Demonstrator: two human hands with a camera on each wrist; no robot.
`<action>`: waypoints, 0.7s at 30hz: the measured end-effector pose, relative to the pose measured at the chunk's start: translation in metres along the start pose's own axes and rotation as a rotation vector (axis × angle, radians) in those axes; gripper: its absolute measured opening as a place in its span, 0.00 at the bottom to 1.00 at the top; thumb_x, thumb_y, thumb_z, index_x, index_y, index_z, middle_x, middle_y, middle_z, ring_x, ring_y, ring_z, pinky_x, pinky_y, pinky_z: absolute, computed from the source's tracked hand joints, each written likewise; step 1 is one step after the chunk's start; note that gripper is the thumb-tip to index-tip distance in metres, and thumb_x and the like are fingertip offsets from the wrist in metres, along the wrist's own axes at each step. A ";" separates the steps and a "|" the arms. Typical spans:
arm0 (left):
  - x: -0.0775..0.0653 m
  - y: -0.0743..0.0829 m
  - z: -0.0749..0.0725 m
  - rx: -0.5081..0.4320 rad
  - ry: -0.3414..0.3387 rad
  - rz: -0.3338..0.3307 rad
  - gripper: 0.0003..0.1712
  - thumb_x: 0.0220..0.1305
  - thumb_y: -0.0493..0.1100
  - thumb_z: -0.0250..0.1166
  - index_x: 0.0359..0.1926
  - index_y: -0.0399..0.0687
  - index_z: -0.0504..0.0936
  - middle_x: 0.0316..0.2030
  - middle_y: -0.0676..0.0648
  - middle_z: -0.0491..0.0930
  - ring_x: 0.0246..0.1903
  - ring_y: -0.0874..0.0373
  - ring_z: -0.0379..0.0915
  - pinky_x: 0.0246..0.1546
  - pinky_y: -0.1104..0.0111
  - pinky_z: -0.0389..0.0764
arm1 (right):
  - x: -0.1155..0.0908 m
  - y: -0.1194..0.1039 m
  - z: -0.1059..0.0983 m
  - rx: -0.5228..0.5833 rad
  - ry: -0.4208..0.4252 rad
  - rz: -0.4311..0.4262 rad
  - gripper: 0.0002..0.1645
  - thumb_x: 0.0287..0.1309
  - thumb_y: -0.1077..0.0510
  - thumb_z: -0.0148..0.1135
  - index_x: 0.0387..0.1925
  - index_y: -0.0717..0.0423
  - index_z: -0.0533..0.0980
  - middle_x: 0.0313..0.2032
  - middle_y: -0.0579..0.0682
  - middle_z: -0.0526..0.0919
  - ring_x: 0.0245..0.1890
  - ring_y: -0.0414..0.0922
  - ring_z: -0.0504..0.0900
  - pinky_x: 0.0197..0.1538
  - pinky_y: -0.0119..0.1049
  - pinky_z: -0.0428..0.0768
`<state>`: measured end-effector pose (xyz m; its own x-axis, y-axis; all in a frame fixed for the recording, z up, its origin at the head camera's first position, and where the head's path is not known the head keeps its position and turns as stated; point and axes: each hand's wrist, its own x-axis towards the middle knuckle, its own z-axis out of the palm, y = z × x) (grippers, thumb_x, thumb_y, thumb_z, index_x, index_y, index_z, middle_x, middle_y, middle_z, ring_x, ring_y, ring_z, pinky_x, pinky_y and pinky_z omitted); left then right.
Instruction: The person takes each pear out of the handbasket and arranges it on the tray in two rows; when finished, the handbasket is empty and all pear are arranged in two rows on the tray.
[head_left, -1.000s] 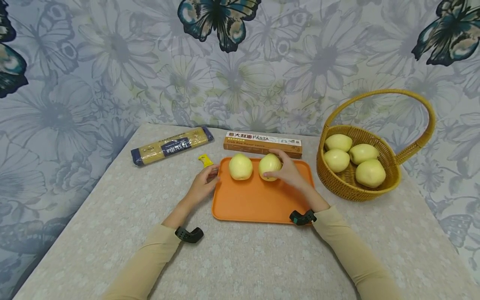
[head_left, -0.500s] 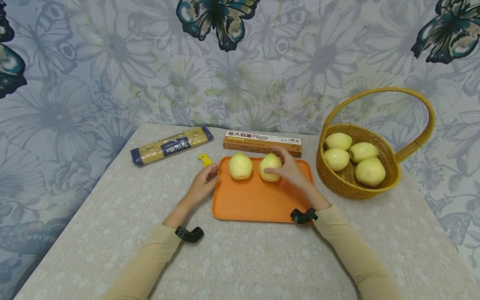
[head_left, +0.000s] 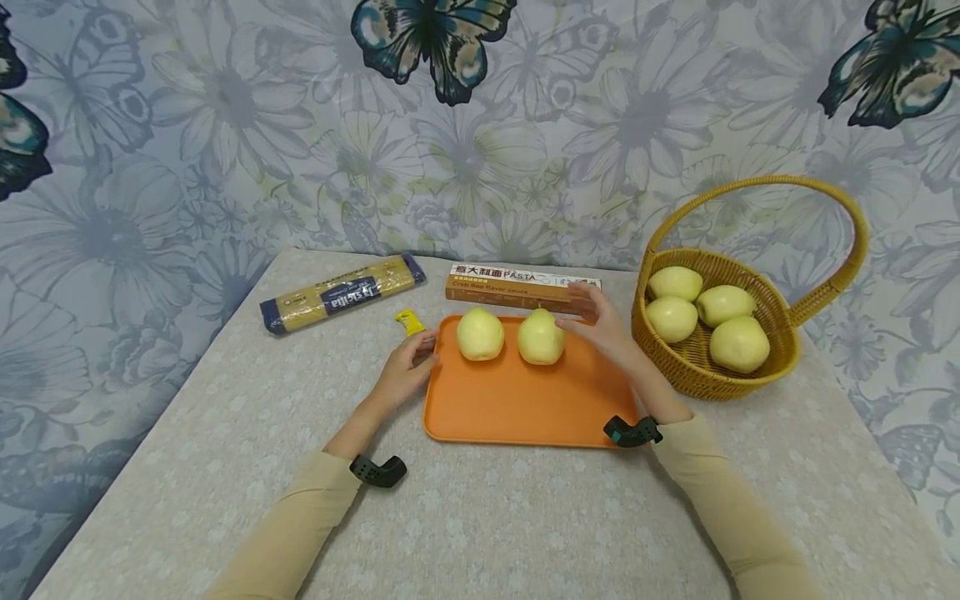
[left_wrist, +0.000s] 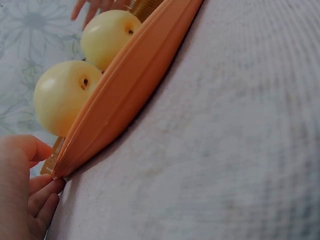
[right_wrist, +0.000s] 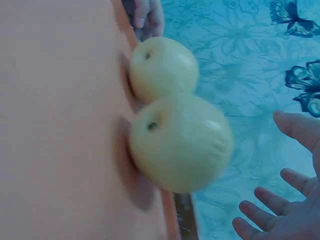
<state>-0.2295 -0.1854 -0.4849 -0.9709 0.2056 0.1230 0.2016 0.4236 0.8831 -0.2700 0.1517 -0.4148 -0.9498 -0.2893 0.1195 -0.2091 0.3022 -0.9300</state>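
Note:
Two pale yellow pears stand side by side on the orange tray (head_left: 517, 408), a left pear (head_left: 480, 335) and a right pear (head_left: 541, 338). My left hand (head_left: 406, 371) holds the tray's left rim, thumb and fingers at its edge in the left wrist view. My right hand (head_left: 606, 329) is just right of the right pear, fingers spread and holding nothing. In the right wrist view a gap shows between those fingers (right_wrist: 272, 200) and the nearer pear (right_wrist: 181, 145).
A wicker basket (head_left: 705, 385) with several pears and a tall handle stands at the right. Behind the tray lies a pasta box (head_left: 510, 292). A spaghetti packet (head_left: 345, 293) and a small yellow wrapper (head_left: 409, 321) lie to the left. A patterned wall backs the table.
My right hand has let go of the right pear and moved off to the right, its fingers opening. The pear stays upright on the tray. My left hand has kept its place.

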 end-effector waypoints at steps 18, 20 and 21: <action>-0.009 0.029 -0.004 0.017 -0.021 0.008 0.27 0.68 0.33 0.54 0.65 0.28 0.63 0.62 0.27 0.65 0.60 0.36 0.67 0.63 0.48 0.71 | -0.039 0.004 -0.115 0.046 0.378 0.005 0.26 0.62 0.54 0.60 0.60 0.46 0.66 0.51 0.36 0.71 0.52 0.35 0.71 0.46 0.16 0.72; -0.010 0.032 -0.005 0.009 -0.026 -0.006 0.27 0.69 0.34 0.54 0.66 0.28 0.62 0.63 0.28 0.65 0.61 0.36 0.67 0.64 0.49 0.71 | -0.041 0.006 -0.122 0.073 0.424 0.012 0.23 0.62 0.55 0.61 0.57 0.44 0.67 0.49 0.35 0.72 0.49 0.32 0.71 0.45 0.14 0.72; -0.011 0.033 -0.005 0.011 -0.028 -0.008 0.27 0.69 0.34 0.54 0.66 0.28 0.62 0.63 0.28 0.65 0.61 0.36 0.66 0.64 0.49 0.71 | -0.042 0.007 -0.125 0.100 0.443 0.014 0.22 0.61 0.56 0.61 0.56 0.44 0.68 0.47 0.35 0.73 0.47 0.31 0.72 0.44 0.14 0.72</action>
<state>-0.2132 -0.1784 -0.4546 -0.9686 0.2264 0.1030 0.1950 0.4347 0.8792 -0.2610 0.2792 -0.3826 -0.9649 0.1372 0.2239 -0.1930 0.2079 -0.9589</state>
